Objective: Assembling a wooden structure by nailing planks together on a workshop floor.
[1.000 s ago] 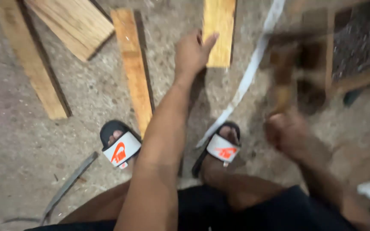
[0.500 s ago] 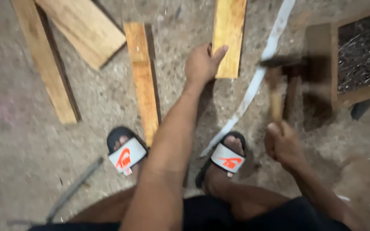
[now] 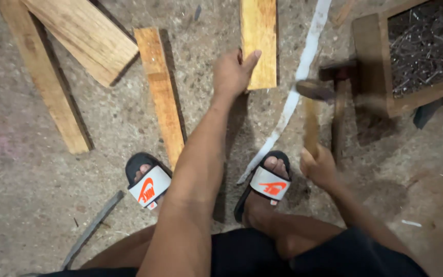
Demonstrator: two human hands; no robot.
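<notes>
My left hand (image 3: 232, 72) reaches out to the short plank (image 3: 258, 43) lying flat on the concrete floor (image 3: 26, 174) ahead of my feet — fingers curled over its near left edge, thumb laid on its top face, so the grip is closed on that corner. My right hand (image 3: 320, 166) is wrapped tight round the wooden handle of the hammer (image 3: 311, 110), low on the shaft, with the head up and blurred. The plank looks stiff, dry and light, rough-sawn, so it should not slip, though splinters seem likely; holding near the end keeps my fingers off the middle of its face. The hammer is head-heavy, I judge — a low hold suits it. A white strip (image 3: 303, 66) runs between the two, and an open wooden box of nails (image 3: 421, 46) sits to the right.
</notes>
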